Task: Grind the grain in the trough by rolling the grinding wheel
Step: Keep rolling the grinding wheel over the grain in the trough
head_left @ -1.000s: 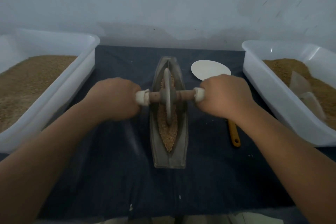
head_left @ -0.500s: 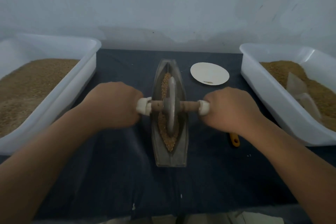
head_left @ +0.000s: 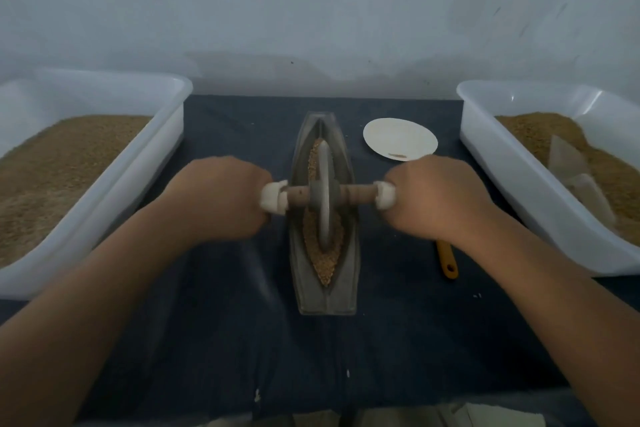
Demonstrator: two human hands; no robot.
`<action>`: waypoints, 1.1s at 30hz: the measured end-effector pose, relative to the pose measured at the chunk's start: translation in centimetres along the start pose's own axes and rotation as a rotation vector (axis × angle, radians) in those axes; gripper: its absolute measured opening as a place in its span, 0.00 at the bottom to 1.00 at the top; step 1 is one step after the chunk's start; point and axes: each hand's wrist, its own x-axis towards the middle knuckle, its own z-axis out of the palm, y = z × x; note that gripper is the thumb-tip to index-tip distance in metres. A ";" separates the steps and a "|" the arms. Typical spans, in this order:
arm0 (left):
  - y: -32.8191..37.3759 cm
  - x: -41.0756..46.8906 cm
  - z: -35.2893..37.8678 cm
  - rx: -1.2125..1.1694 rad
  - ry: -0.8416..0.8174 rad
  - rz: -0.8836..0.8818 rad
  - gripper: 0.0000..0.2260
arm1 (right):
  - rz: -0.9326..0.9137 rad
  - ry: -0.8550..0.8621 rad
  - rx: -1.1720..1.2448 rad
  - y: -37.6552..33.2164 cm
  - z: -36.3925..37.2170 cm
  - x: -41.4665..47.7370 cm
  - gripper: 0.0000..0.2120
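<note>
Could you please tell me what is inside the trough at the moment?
The trough holds brown grain along its groove, with the wheel standing upright in it. What lies under the wheel's rim and the trough floor beneath the grain are covered.

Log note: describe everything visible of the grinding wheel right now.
The grinding wheel is a thin grey disc, stone or metal by its look, standing upright on edge in the grain midway along the long grey trough. A brown, wooden-looking axle runs through its hub, crosswise to the trough, with a whitish cap at each end. The left hand grips one end, the right hand the other. Its lower rim sits hidden in the grain.
</note>
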 end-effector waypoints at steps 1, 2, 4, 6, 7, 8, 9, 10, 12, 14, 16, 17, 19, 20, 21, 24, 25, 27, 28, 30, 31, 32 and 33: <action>0.0 -0.6 0.2 0.003 0.024 0.016 0.08 | -0.006 -0.015 0.013 0.1 -0.1 -0.5 0.16; 0.0 -0.7 0.3 0.022 0.050 0.025 0.08 | 0.001 -0.034 0.025 0.1 0.0 -0.5 0.16; 0.2 0.5 0.3 0.066 0.088 -0.005 0.09 | 0.047 -0.040 0.018 0.1 0.6 0.6 0.17; 0.3 3.0 0.1 0.068 0.093 -0.077 0.09 | 0.093 0.048 -0.004 -0.1 1.3 2.8 0.18; 0.3 4.3 -0.2 0.060 0.094 -0.113 0.09 | 0.109 0.106 -0.004 -0.1 1.6 4.0 0.17; 0.3 5.4 -0.5 0.054 0.100 -0.137 0.09 | 0.117 0.152 -0.001 -0.1 1.8 5.2 0.16; 0.2 6.3 -0.7 0.048 0.108 -0.149 0.09 | 0.123 0.163 -0.001 -0.1 1.7 6.1 0.15; 0.2 6.7 -0.8 0.040 0.108 -0.151 0.10 | 0.128 0.146 -0.004 -0.1 1.5 6.8 0.14; 0.3 6.2 -1.0 0.018 0.073 -0.138 0.09 | 0.119 0.095 0.000 -0.1 1.0 6.8 0.11; 0.5 4.2 -0.9 -0.008 0.026 -0.095 0.07 | 0.076 0.053 0.011 -0.1 0.5 5.1 0.11; 0.6 1.2 -0.6 -0.006 0.008 -0.048 0.06 | 0.025 0.000 0.006 -0.1 0.2 2.1 0.14; 0.7 -0.2 -0.5 0.004 0.016 -0.025 0.07 | 0.006 -0.009 0.023 0.0 0.0 0.6 0.15; 0.8 -2.1 -0.4 0.028 0.042 0.007 0.08 | -0.011 -0.023 0.090 0.2 -0.4 -1.3 0.15; 0.8 -2.2 -0.3 0.038 0.053 0.014 0.08 | -0.011 -0.039 0.105 0.4 -0.4 -1.4 0.14; 0.8 -1.8 -0.4 0.044 0.057 0.008 0.09 | -0.002 -0.057 0.098 0.4 -0.2 -1.0 0.14; 0.5 1.8 -0.6 0.031 0.048 -0.061 0.07 | 0.061 0.048 0.009 0.1 1.2 2.3 0.19; 0.3 3.4 -0.7 0.018 0.043 -0.097 0.07 | 0.082 0.113 -0.004 0.1 1.6 3.8 0.18; -0.2 6.0 -0.9 -0.008 0.037 -0.151 0.07 | 0.112 0.151 -0.039 0.0 1.6 6.5 0.14; -0.3 6.7 -0.9 -0.011 0.048 -0.161 0.08 | 0.120 0.120 -0.066 -0.1 1.3 7.4 0.11; 0.0 6.8 -1.0 0.004 0.064 -0.161 0.09 | 0.123 0.074 -0.071 0.0 0.9 7.7 0.08; 0.2 6.3 -1.0 0.015 0.065 -0.144 0.08 | 0.116 0.076 -0.051 0.0 0.9 7.1 0.09; 0.3 5.3 -0.9 0.029 0.062 -0.119 0.07 | 0.105 0.080 -0.021 0.1 0.9 5.9 0.11; 0.4 4.0 -0.7 0.049 0.066 -0.089 0.06 | 0.091 0.066 0.002 0.1 1.0 4.2 0.14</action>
